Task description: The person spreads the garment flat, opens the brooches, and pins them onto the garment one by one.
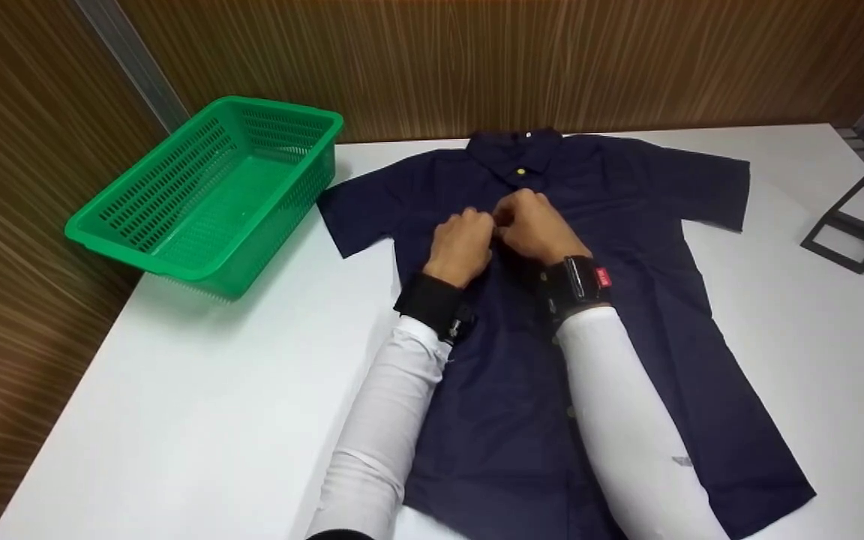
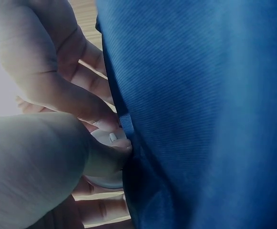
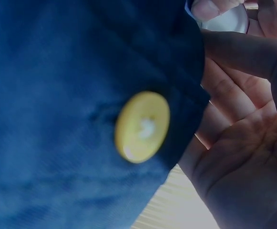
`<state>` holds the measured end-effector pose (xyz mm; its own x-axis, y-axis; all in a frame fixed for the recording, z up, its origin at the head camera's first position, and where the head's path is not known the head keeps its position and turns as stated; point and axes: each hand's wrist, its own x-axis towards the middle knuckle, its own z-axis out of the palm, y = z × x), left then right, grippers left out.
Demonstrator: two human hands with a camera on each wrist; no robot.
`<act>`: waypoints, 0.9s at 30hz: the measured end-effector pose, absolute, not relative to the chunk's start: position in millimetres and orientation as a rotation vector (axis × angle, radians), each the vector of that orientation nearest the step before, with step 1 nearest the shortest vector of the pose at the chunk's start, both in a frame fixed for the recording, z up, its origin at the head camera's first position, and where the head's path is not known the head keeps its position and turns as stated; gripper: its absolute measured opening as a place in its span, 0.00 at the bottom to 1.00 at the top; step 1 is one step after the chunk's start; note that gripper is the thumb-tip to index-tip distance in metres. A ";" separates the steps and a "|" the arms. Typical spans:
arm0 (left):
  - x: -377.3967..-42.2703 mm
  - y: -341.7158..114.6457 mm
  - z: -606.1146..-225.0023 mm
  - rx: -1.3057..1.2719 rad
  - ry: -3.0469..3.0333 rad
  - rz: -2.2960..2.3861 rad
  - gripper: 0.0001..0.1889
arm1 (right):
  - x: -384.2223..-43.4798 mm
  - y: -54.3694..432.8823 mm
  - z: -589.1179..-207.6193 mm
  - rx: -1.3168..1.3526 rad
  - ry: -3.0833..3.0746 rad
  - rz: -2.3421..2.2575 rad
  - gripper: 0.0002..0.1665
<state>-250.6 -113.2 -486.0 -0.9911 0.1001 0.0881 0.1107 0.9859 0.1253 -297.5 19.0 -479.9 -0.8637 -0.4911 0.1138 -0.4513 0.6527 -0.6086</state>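
Note:
A dark navy short-sleeved shirt (image 1: 627,202) lies spread flat, its collar towards the back wall. My left hand (image 1: 462,244) and right hand (image 1: 535,226) meet over its front, below the collar. In the left wrist view, thumb and finger pinch a pale round button (image 2: 105,181) at the cloth's edge. Seen from the right wrist, my right fingers grip the front edge beside that button, the palm facing the cloth. A yellow button (image 3: 143,126) with white thread shows large there. Another yellow button (image 1: 520,172) sits at the collar.
A green plastic basket (image 1: 282,202) stands at the back left of the white table (image 1: 214,405). A black folding frame-like stand (image 1: 844,225) is at the far right. Wood-grain panels (image 1: 477,67) rise behind the table and along its left side.

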 end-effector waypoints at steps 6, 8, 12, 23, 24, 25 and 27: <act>-250.5 -113.2 -486.4 -0.175 -3.045 -0.176 0.12 | -298.7 19.2 -481.9 -0.801 2.810 -1.009 0.09; -250.4 -113.7 -486.6 -0.180 -3.047 -0.177 0.12 | -298.8 19.3 -482.0 -0.801 2.807 -1.008 0.09; -250.3 -114.4 -487.1 -0.190 -3.049 -0.168 0.12 | -298.7 19.3 -481.2 -0.809 2.812 -1.003 0.09; -248.3 -114.4 -487.1 -0.189 -3.024 -0.159 0.12 | -298.1 18.3 -479.8 -0.805 2.810 -0.998 0.08; -248.3 -114.2 -486.9 -0.185 -3.026 -0.161 0.12 | -298.3 18.5 -479.8 -0.802 2.808 -1.000 0.08; -248.3 -114.1 -486.6 -0.183 -3.028 -0.163 0.12 | -298.5 18.6 -480.1 -0.798 2.806 -1.002 0.08; -248.5 -113.8 -486.2 -0.175 -3.028 -0.177 0.11 | -299.0 18.8 -480.6 -0.796 2.804 -1.003 0.08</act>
